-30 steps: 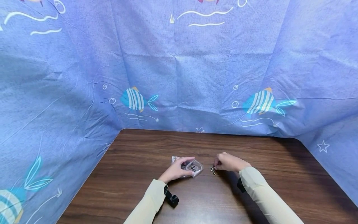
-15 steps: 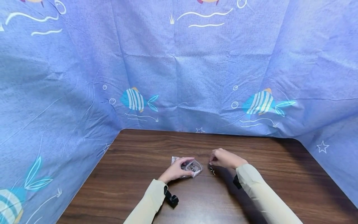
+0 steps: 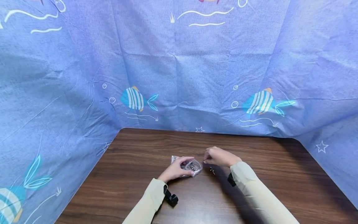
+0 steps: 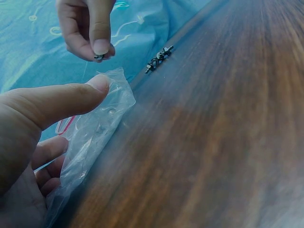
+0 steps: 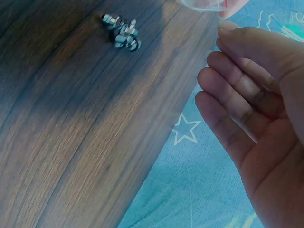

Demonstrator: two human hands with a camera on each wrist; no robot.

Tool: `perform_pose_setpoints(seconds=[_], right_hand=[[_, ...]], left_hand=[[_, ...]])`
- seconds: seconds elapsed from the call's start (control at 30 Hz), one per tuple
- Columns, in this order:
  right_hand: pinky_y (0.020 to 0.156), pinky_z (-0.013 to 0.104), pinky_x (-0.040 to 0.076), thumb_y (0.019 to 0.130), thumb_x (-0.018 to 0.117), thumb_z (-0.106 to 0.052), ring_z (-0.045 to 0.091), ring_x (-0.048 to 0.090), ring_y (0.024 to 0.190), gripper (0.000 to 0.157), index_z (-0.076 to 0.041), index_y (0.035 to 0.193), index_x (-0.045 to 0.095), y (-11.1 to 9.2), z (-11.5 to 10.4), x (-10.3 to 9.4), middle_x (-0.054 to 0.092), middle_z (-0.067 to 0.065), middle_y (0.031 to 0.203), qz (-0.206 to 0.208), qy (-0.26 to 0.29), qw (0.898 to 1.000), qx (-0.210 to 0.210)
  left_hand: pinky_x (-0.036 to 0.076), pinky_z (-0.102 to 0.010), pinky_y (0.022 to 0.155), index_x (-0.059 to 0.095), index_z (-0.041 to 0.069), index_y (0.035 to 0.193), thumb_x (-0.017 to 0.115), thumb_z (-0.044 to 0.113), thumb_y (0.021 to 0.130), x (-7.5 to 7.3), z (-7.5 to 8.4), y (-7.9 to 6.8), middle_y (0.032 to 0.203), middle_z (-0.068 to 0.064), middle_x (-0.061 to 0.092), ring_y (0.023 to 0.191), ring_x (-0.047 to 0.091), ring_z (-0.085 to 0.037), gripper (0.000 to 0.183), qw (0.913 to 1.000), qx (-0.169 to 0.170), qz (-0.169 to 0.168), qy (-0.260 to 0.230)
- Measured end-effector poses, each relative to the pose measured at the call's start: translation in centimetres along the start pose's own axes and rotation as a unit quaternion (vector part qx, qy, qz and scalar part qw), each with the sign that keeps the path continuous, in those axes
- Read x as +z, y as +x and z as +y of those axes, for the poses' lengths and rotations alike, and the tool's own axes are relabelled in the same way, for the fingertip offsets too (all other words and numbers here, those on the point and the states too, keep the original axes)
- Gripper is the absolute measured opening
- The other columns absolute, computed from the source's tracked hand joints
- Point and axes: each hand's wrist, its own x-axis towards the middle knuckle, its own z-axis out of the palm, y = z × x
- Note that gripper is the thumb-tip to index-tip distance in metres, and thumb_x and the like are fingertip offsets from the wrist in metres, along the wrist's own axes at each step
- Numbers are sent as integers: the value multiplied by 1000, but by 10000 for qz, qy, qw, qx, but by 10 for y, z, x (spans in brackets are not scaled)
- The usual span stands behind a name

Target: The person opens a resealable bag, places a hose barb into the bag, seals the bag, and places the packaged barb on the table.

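Note:
My left hand point(image 3: 175, 169) holds a clear zip bag point(image 4: 111, 107) with a red line near its mouth. Thumb and fingers keep the mouth spread toward the right. Several small metal screws point(image 3: 192, 168) lie inside the bag. Just right of the bag's mouth, above the table, is my right hand point(image 3: 219, 156), pinching a small metal screw point(image 4: 99, 57) between thumb and forefinger; most of it is hidden by the fingertips. A small pile of silver and black screws point(image 5: 124, 35) lies on the table below and right of that hand.
Both hands work over a brown wood-grain table point(image 3: 145, 143). A blue cloth point(image 3: 179, 77) with printed fish hangs behind it and along the sides. Black camera mounts point(image 3: 171, 197) are strapped at both wrists.
My right hand has moved left and slightly up, away from the screw pile toward the bag, with a screw in its fingertips. The left hand and bag have stayed put.

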Motion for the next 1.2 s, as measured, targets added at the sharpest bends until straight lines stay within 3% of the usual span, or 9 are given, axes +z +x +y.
perform_pose_setpoints(seconds=[0.17, 0.73, 0.93, 1.2], right_hand=[[67, 18, 50, 83, 73, -13, 2, 58, 70, 5, -9, 80, 71, 6, -6, 2, 65, -5, 78, -22, -97, 9999, -98], [61, 17, 46, 83, 72, -11, 1, 50, 65, 6, -10, 77, 70, 22, -14, 12, 60, -6, 74, -124, -23, 9997, -211], [66, 18, 48, 83, 72, -11, 2, 53, 68, 4, -8, 80, 71, 24, -13, 13, 62, -6, 76, -200, -82, 9995, -242], [68, 18, 50, 83, 72, -11, 2, 56, 70, 4, -7, 83, 73, 18, -10, 11, 64, -6, 78, -276, 82, 9996, -58]], left_hand=[[42, -33, 94, 56, 21, 135, 79, 28, 79, 0, 0, -1, 128, -3, 59, 111, 48, -18, 61, 10000, -53, -22, 15], [42, -40, 97, 55, 20, 136, 78, 30, 81, 0, -4, 3, 131, -5, 58, 116, 49, -22, 60, 9998, -31, -117, -151], [43, -35, 93, 56, 16, 135, 79, 28, 80, 0, -4, 3, 127, -5, 60, 111, 50, -20, 61, 9999, 57, -81, -53], [42, -38, 94, 56, 17, 135, 79, 29, 79, -1, 0, 1, 128, -6, 59, 112, 49, -22, 62, 9999, 21, -51, -113]])
